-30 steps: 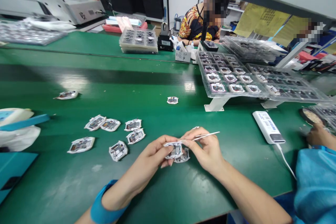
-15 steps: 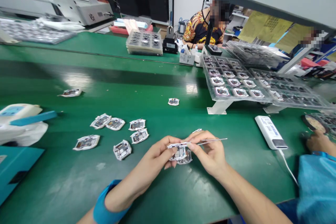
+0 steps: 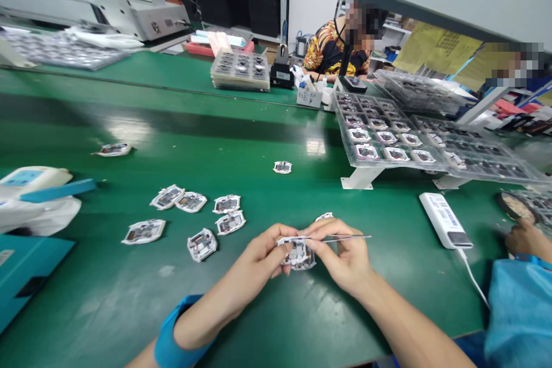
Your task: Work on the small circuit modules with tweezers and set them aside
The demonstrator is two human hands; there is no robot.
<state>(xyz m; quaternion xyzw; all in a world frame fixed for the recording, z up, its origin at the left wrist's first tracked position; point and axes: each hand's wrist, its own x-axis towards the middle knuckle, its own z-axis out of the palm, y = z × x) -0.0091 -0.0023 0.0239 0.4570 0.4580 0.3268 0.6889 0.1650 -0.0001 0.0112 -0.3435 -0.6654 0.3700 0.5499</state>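
My left hand (image 3: 264, 253) pinches a small white-framed circuit module (image 3: 295, 251) just above the green table (image 3: 215, 149). My right hand (image 3: 345, 253) is closed on thin metal tweezers (image 3: 345, 237), whose tips rest on the module's top edge. A second module lies partly hidden under the held one. Several more modules (image 3: 202, 243) lie loose on the table left of my hands, and another module (image 3: 324, 217) peeks out behind my right hand.
Clear trays of modules (image 3: 379, 138) stand on white brackets at right. A white power bank (image 3: 445, 219) with a cable lies nearby. A co-worker's hand (image 3: 524, 237) and blue sleeve are at far right. A white device (image 3: 30, 198) sits at left; another person sits behind.
My hands and the module stay together with little change; the tweezers have tilted flatter. The view has drifted slightly.
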